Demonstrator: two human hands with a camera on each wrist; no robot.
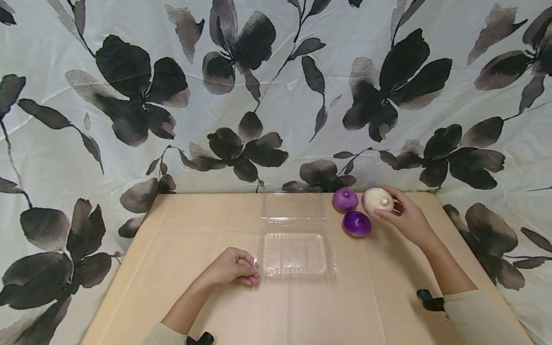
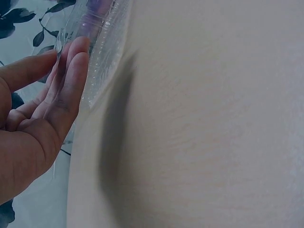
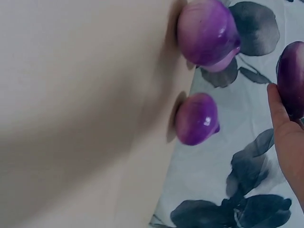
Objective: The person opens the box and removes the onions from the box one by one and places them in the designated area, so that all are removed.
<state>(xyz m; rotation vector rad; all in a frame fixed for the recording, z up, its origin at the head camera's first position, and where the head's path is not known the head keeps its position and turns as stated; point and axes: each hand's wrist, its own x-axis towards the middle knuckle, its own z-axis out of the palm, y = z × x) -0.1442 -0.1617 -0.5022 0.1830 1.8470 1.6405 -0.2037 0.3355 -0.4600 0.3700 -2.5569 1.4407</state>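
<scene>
Nearby, open clamshell container (image 1: 294, 239), onionless.

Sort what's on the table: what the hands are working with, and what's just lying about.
In hand:
- round purple-and-white onion, held by right hand
- open clear plastic clamshell box, beside left hand

Lying about:
- two round purple onions
- black-flowered white cloth

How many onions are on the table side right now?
3: two purple onions lie on the table right of the clear clamshell container; the right hand holds the third.
</scene>
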